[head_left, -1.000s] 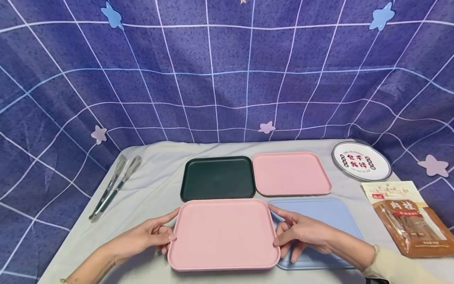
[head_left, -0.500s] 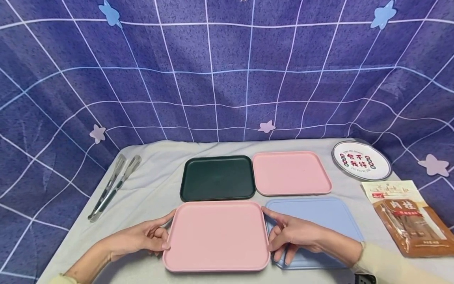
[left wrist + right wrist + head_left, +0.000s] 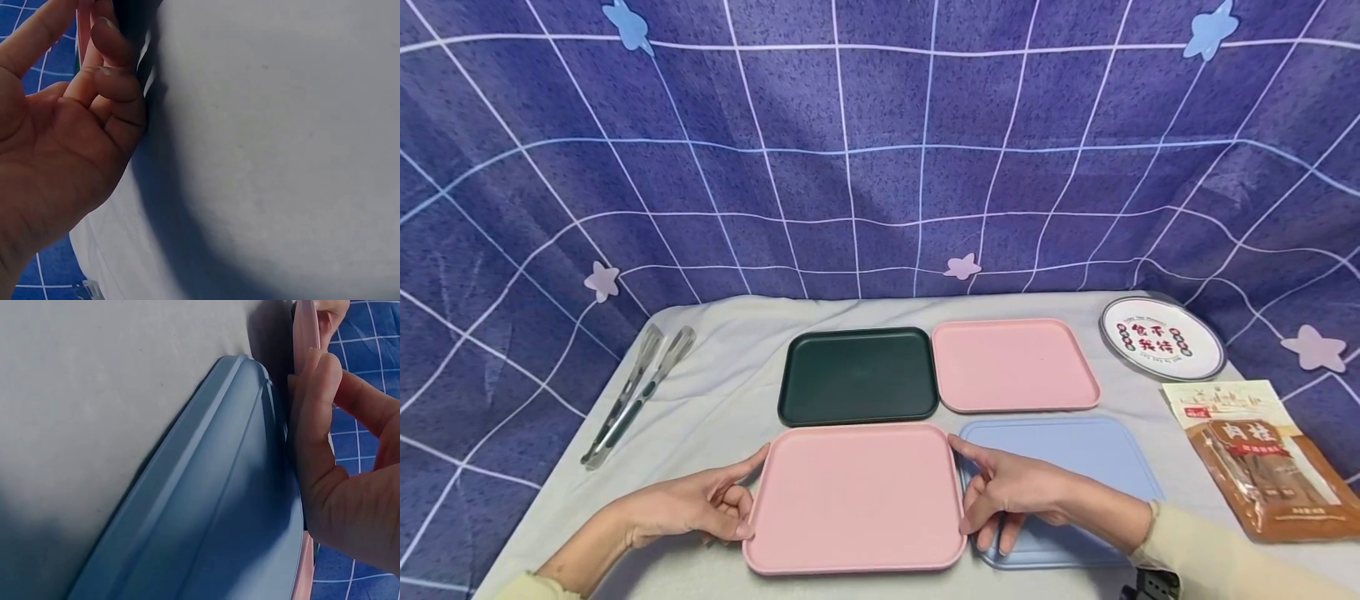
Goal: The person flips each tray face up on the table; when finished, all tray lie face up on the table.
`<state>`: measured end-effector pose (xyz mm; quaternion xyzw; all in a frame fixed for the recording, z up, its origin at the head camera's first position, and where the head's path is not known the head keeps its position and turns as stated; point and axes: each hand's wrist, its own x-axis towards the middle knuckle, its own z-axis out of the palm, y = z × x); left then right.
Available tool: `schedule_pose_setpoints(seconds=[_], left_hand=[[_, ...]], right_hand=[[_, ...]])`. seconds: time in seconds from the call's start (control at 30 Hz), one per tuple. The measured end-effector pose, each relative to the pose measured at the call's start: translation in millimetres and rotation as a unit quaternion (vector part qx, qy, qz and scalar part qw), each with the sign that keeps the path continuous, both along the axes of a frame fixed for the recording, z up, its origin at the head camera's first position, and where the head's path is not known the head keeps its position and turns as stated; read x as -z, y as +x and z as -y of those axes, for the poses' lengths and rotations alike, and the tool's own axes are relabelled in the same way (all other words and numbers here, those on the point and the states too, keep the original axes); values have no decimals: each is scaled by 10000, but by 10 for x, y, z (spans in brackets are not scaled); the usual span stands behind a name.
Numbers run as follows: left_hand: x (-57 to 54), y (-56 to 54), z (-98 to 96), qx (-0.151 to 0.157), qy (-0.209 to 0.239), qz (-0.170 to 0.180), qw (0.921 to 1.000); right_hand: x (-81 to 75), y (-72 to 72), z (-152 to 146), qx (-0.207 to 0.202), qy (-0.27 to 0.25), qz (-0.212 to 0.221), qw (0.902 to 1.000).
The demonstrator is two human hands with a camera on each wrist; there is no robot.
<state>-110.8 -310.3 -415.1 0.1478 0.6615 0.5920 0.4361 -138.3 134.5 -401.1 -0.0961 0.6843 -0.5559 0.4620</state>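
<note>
Over pale cloth (image 3: 730, 375), a pink tray (image 3: 857, 500) is pinched by the left hand (image 3: 688, 507) at nine o'clock and the right hand (image 3: 1018, 490) at three, beside the blue tray (image 3: 1075, 446). Brown sticks (image 3: 1273, 482) are held in the cinnamon packet (image 3: 1213, 398) beyond. A dark green tray (image 3: 859, 375) is set at twelve, another pink tray (image 3: 1015, 367) at one, before a gridded curtain (image 3: 887, 183).

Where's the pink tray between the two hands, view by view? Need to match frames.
Head: the pink tray is lower centre, between the left hand and right hand.
Left wrist: only a thin strip, top left.
Right wrist: edge-on, upper right.
Shared landmark: grid-patterned cloth; behind in head, left side in left wrist, right side in right wrist.
</note>
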Motion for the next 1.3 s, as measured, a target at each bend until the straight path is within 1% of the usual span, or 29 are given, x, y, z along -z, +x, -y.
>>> schedule_pose_setpoints(seconds=[0.17, 0.37, 0.53, 0.7, 0.87, 1.07, 1.3], left_hand=[[3, -12, 0, 57, -75, -50, 9999], [-2, -27, -17, 83, -170, -72, 9998], [-12, -24, -32, 72, -168, -81, 9998], [-12, -15, -51, 81, -177, -168, 9997], [-2, -11, -66, 68, -221, -217, 9995], [-2, -7, -76, 64, -217, -196, 9996], [-17, 3, -98, -48, -395, -227, 9989]], right_hand=[[6, -15, 16, -16, 97, 0, 10000], [16, -30, 37, -20, 146, -213, 9997], [14, -47, 47, -3, 220, -235, 9995], [-8, -55, 60, -21, 382, -309, 9988], [-35, -57, 82, -7, 565, -427, 9975], [-61, -55, 115, -69, 735, -601, 9955], [-76, -65, 122, -136, 833, -632, 9944]])
